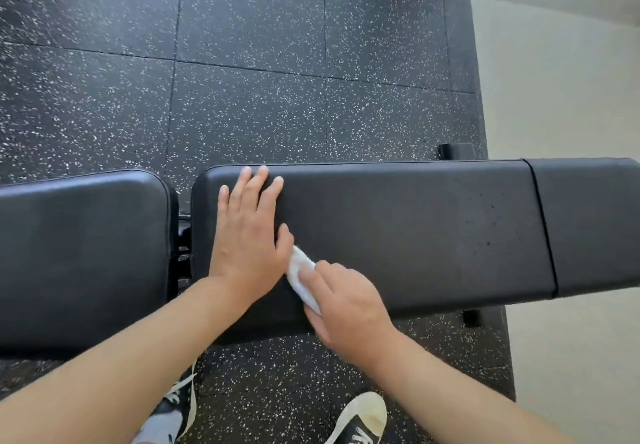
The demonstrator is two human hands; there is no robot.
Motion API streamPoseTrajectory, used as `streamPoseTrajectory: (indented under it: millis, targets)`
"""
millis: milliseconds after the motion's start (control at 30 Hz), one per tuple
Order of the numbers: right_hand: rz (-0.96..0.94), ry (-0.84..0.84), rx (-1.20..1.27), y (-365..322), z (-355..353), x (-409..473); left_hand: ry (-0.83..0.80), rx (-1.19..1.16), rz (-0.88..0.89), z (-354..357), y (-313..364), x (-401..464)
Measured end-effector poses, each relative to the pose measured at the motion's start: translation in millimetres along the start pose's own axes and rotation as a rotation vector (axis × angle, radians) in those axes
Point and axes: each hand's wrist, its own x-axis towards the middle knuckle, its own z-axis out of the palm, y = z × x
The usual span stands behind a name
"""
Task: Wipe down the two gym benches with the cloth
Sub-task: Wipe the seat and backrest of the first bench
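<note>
Right hand holds the white cloth against the long bench pad, fingers curled over it near the pad's near edge. The cloth is folded narrow, its long axis running diagonally, far end pointing up-left toward the left hand. That hand lies flat, fingers straight, just left of the grip, touching the cloth's tip. The pad's long axis runs left-right; a second pad sits farther left.

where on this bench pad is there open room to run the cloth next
Free: the long pad between the right hand and the seam. Crowded: the left end, where the left hand lies flat beside the cloth.
</note>
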Motion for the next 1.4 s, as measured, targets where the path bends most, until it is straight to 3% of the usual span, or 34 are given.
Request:
streamPoseTrajectory:
  millis: [67,100,133,233,300,500,567,667,733,833,933,1000,1133,1267,1333,1400]
  targets:
    - [-0.253,-0.102,-0.061,27,-15,16,-0.045,0.004,0.111,-10,-18,-4]
    - [-0.269,-0.086,-0.114,43,-22,30,-0.056,0.004,0.163,-15,-29,-7]
    - [-0.148,-0.019,-0.141,57,-27,46,-0.056,-0.002,0.194,-20,-40,-11]
    - [0.576,0.3,-0.055,59,-31,94,-0.031,-0.051,0.166,-29,-63,-31]
    - [0.712,0.378,-0.071,23,-13,121,-0.008,-0.124,0.11,-29,-68,-45]
    - [0.262,0.271,0.074,-99,30,140,0.025,-0.407,-0.126,-32,-76,-71]
    - [0.14,0.261,0.115,-86,24,131,0.017,-0.41,-0.125,-38,-80,-74]
    - [-0.09,0.156,-0.017,-32,6,100,0.0,-0.356,-0.122,-44,-76,-74]
    - [0.005,0.192,-0.117,21,-9,81,0.011,-0.264,-0.091,-40,-69,-71]
    - [0.452,0.329,-0.083,88,-35,63,0.033,-0.142,0.014,-31,-56,-62]
    - [0.667,0.439,0.016,83,-34,55,0.01,-0.113,0.094,-23,-35,-47]
    - [0.632,0.453,0.022,51,-16,42,-0.01,-0.107,0.11,-18,-19,-36]
    - [0.293,0.254,0.039,-14,14,-11,-0.049,-0.11,0.147,-9,17,-13]
    - [0.03,0.13,0.04,23,7,-54,-0.12,-0.079,0.251,6,59,4]
    - [0.086,0.183,0.011,65,-6,-72,-0.153,-0.065,0.309,19,84,11]
    - [0.31,0.321,0.003,111,-24,-91,-0.175,-0.058,0.355,35,110,18]
